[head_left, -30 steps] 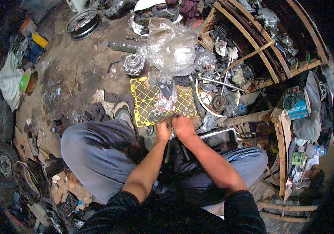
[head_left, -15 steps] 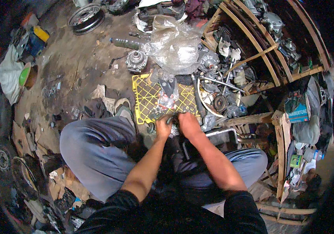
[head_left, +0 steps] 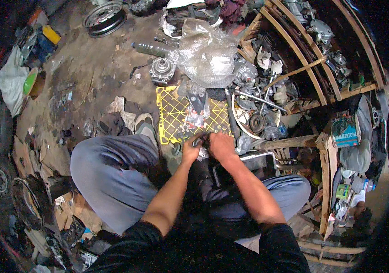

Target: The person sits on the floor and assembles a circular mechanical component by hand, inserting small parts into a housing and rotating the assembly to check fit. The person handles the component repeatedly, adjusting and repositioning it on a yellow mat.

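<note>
Both hands work close together over the near edge of a yellow plastic grid tray (head_left: 161,116). My left hand (head_left: 191,149) is closed on a small dark piece. Just to its right, my right hand (head_left: 220,145) is closed too, fingers pointing down beside the same spot; what it grips is hidden. Between and below the hands shows a bit of silvery metal part (head_left: 203,154). A clear plastic bag with metal parts (head_left: 197,107) lies on the tray. Left of my left hand stands a small dark round-headed part (head_left: 175,148).
A metal housing (head_left: 162,70) and bubble wrap (head_left: 208,57) lie beyond the tray. To the right are a round basin (head_left: 242,125) of parts, a wooden rack (head_left: 326,159) and a grey-rimmed dark container (head_left: 249,161). A wheel rim (head_left: 105,18) lies at the far left.
The view has shifted slightly. Both hands stay together at the same place, with only small finger movement.
</note>
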`<state>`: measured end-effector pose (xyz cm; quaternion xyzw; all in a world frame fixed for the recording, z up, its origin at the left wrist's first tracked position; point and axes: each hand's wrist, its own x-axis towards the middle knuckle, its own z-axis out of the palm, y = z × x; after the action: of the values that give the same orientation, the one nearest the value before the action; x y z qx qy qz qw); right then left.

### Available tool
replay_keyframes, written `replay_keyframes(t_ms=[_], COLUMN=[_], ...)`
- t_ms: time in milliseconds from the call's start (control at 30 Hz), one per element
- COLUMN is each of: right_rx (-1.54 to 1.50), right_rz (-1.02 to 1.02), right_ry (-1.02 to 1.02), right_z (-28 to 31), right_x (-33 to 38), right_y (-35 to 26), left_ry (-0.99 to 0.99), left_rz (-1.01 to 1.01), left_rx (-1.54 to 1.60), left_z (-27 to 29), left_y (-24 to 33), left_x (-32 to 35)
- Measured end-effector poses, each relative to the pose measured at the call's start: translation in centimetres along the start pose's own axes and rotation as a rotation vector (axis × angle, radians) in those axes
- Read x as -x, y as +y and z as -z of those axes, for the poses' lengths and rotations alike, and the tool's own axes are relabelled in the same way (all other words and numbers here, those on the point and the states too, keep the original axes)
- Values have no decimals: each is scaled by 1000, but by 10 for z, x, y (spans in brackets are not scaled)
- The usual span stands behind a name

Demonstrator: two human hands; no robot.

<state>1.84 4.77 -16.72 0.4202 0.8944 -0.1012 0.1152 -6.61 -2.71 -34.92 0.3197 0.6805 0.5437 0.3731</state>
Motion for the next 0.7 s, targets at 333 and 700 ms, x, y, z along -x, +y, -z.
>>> replay_keyframes(t_ms=[333, 700], right_rx=[-134, -398], right_rz=[-190, -235], right_ry=[391, 349], right_z=[11, -21], right_x=[-19, -64], right_y=[-2, -25], left_ry=[2, 78], left_rz=[76, -59], left_rx=[-19, -18], left_z=[2, -5], left_y=[8, -27], left_x=[3, -3])
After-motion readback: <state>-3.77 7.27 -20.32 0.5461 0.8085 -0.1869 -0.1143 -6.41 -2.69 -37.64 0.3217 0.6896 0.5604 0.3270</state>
